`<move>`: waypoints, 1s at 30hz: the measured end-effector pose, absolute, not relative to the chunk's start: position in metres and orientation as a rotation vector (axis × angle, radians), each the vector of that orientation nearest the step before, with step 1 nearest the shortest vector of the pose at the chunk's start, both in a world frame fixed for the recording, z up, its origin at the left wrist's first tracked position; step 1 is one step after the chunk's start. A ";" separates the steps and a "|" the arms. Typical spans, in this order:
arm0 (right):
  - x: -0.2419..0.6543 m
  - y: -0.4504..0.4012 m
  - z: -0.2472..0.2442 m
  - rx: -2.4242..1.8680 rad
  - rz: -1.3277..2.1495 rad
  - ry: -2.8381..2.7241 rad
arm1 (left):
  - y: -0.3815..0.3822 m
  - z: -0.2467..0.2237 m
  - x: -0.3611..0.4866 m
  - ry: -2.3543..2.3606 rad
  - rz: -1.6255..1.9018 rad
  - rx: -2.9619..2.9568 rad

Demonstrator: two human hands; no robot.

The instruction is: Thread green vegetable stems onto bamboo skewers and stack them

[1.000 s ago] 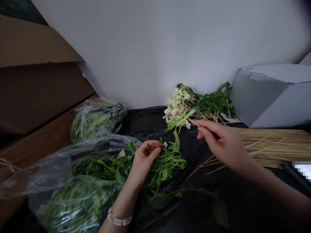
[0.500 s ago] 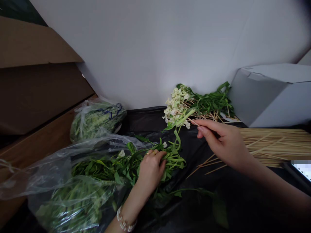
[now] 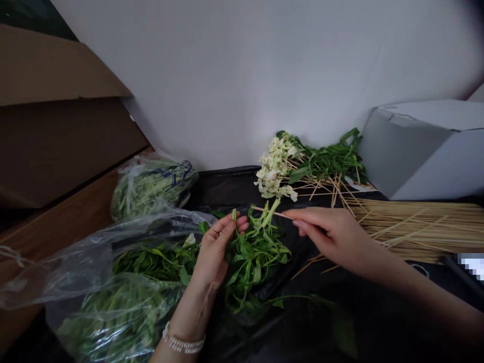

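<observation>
Between the thumb and fingers of my left hand a green leafy stem is pinched, its cut end pointing up. My right hand grips a thin wooden skewer that points left. Greens are threaded on the skewer near its tip, and their leaves hang down over the loose leafy greens below. The skewer tip is a short way to the right of the stem, apart from it. More greens lie to the left, partly in a clear plastic bag.
Filled skewers with pale cabbage-like pieces and green leaves are heaped by the wall. Bare skewers lie at right before a white box. Another bag of greens and a cardboard box stand left. Black plastic sheeting covers the surface.
My left hand has risen out of the greens and now pinches a stem. My right hand has lowered and moved slightly left, bringing the skewer nearer the left hand.
</observation>
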State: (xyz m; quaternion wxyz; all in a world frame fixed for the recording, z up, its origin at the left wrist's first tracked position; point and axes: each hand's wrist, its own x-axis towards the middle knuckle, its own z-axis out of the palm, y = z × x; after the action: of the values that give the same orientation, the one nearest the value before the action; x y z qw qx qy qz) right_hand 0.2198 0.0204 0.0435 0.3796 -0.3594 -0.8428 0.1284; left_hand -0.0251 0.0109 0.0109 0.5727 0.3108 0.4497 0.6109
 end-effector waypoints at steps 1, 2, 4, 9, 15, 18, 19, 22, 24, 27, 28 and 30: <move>0.217 0.019 0.041 -0.915 0.348 -2.188 | 0.010 0.012 -0.024 1.048 1.430 0.713; 0.215 0.018 0.039 -0.920 0.368 -2.214 | 0.010 0.012 -0.023 1.048 1.427 0.709; 0.211 0.017 0.034 -0.942 0.400 -2.245 | 0.009 0.012 -0.021 1.061 1.421 0.720; 0.206 0.016 0.027 -0.993 0.427 -2.282 | 0.006 0.011 -0.018 1.085 1.424 0.807; 0.205 0.016 0.024 -1.003 0.428 -2.283 | 0.004 0.011 -0.017 1.071 1.419 0.857; 0.205 0.017 0.022 -0.998 0.423 -2.283 | 0.004 0.010 -0.016 1.075 1.408 0.858; 0.205 0.017 0.022 -0.999 0.423 -2.282 | 0.004 0.010 -0.016 1.077 1.406 0.858; 0.204 0.017 0.022 -1.003 0.424 -2.277 | 0.003 0.010 -0.016 1.077 1.404 0.868; 0.204 0.017 0.022 -1.002 0.428 -2.283 | 0.002 0.010 -0.016 1.085 1.408 0.884; 0.204 0.016 0.023 -1.001 0.429 -2.293 | 0.002 0.010 -0.016 1.109 1.412 0.906; 0.204 0.016 0.023 -1.003 0.427 -2.290 | 0.002 0.010 -0.016 1.113 1.415 0.908; 0.204 0.016 0.023 -1.007 0.421 -2.278 | 0.002 0.009 -0.016 1.117 1.423 0.898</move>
State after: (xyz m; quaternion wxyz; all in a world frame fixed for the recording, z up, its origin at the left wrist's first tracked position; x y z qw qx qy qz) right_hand 0.2037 0.0159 0.0232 0.3028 -0.3798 -0.8595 0.1588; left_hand -0.0161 0.0018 0.0094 0.5322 0.3764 0.4682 0.5965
